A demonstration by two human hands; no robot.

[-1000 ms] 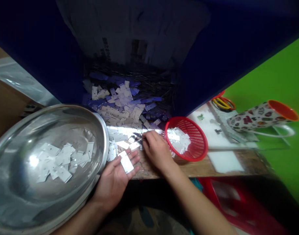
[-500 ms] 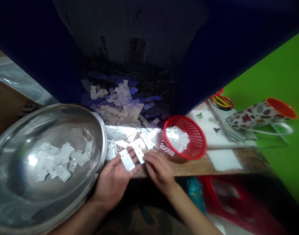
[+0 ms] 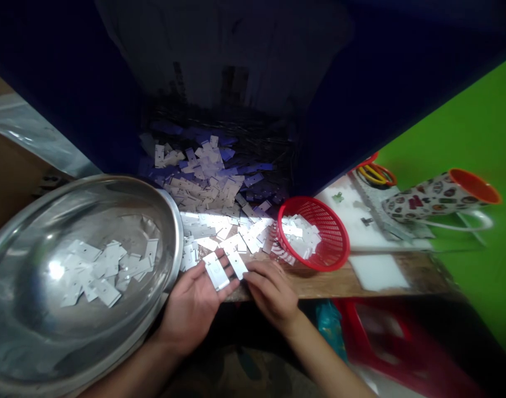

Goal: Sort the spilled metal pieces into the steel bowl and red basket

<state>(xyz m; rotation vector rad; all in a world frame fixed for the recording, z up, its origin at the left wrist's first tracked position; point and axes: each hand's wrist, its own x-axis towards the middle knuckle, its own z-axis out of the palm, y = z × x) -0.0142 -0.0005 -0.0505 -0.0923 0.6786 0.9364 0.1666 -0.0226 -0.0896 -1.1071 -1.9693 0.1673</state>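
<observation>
Metal plate (image 3: 217, 272) rested on left hand (image 3: 194, 312), palm up, unclenched; second plate (image 3: 236, 262) pinched at near end by right hand (image 3: 276, 296), presumably so face is unobscured.

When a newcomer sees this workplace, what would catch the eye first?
Probably the large silvery oval metal basin at left, with flat silvery metal plates inside. The round red plastic basket stands out right of centre. Between them, a broad silvery plate rests on the left hand, and the right hand pinches a narrower plate.
</observation>
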